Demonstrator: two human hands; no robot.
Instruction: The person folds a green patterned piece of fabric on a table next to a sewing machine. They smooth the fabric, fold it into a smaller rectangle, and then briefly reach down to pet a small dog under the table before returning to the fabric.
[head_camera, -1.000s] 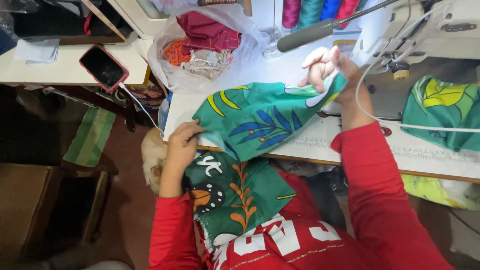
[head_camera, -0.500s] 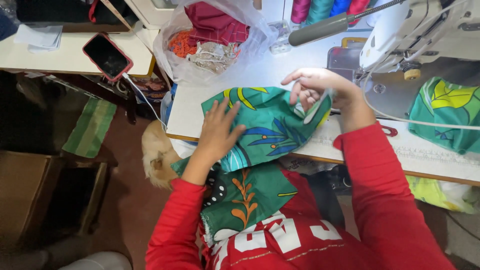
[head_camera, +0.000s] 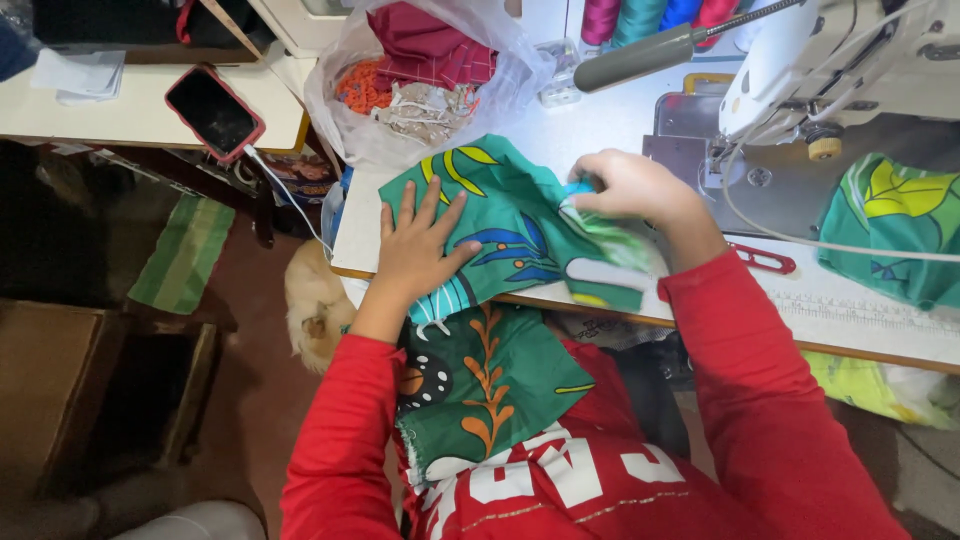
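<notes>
Head camera, steep downward, close over worktable (head_camera: 600, 110).

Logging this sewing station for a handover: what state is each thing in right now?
Green printed fabric: half on the table, rest hanging into the lap.
Left hand: flat on the fabric.
Right hand: pinching the fabric's edge.
Phone: screen dark.
Plastic bag: open, holding scraps.

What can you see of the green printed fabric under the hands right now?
The green printed fabric is a soft woven-looking cloth with yellow leaves and blue fronds. It lies rumpled on the white sewing table, its near end hanging over the edge onto the person's lap, where it shows orange sprigs on darker green. The left hand presses flat on it; the right hand pinches a folded edge beside the sewing machine.
</notes>
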